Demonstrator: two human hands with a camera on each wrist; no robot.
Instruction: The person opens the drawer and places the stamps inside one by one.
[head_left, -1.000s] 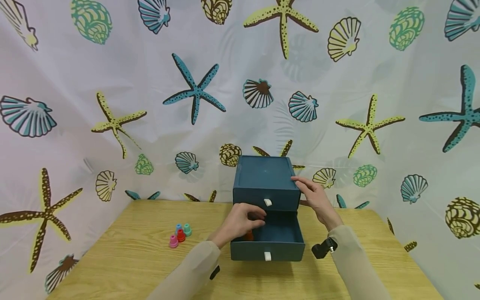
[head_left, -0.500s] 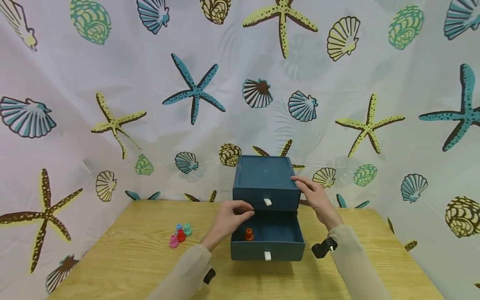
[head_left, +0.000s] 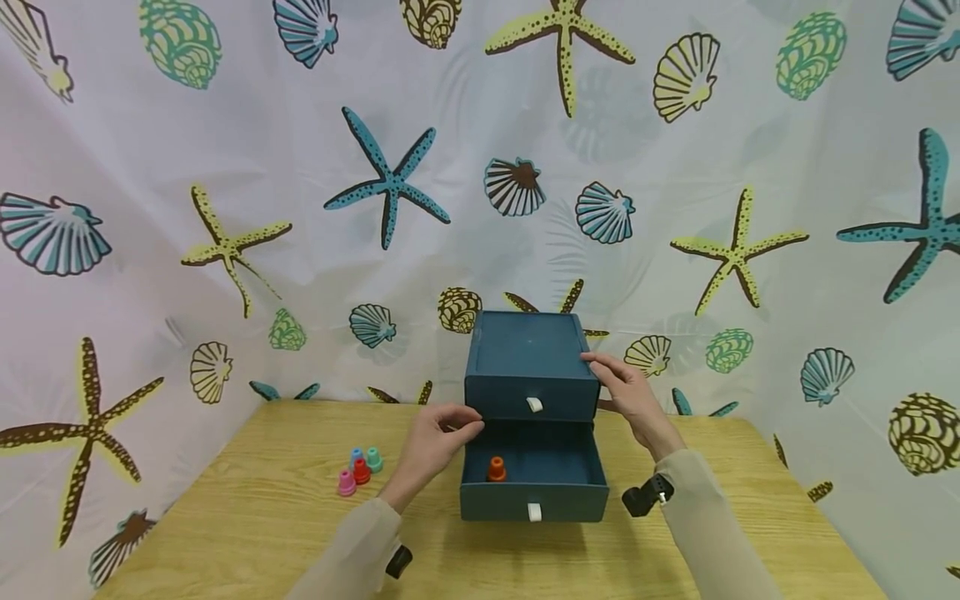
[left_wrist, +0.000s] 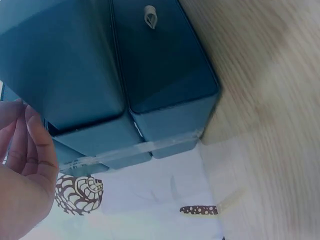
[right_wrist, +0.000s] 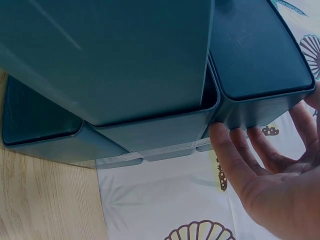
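A dark blue two-drawer cabinet [head_left: 530,343] stands on the table, its lower drawer [head_left: 534,502] pulled out and its upper drawer [head_left: 495,396] closed. Inside the lower drawer, near the front left, sits a small orange stepped cone-shaped piece [head_left: 497,469]. My left hand [head_left: 435,442] hovers beside the drawer's left side, thumb and fingertips close together, with nothing visible between them. My right hand [head_left: 636,406] rests against the cabinet's upper right side; in the right wrist view its fairly straight fingers [right_wrist: 230,157] touch that side wall.
Several similar small pieces, including a pink one [head_left: 347,483], a red one [head_left: 362,471] and a green one [head_left: 374,459], cluster on the wooden table [head_left: 262,517] to the left. A shell-and-starfish patterned sheet [head_left: 480,267] hangs behind the cabinet.
My left hand has moved out of the lower drawer toward the left, uncovering the orange piece, which stays in the drawer. My right hand has kept its place on the cabinet.
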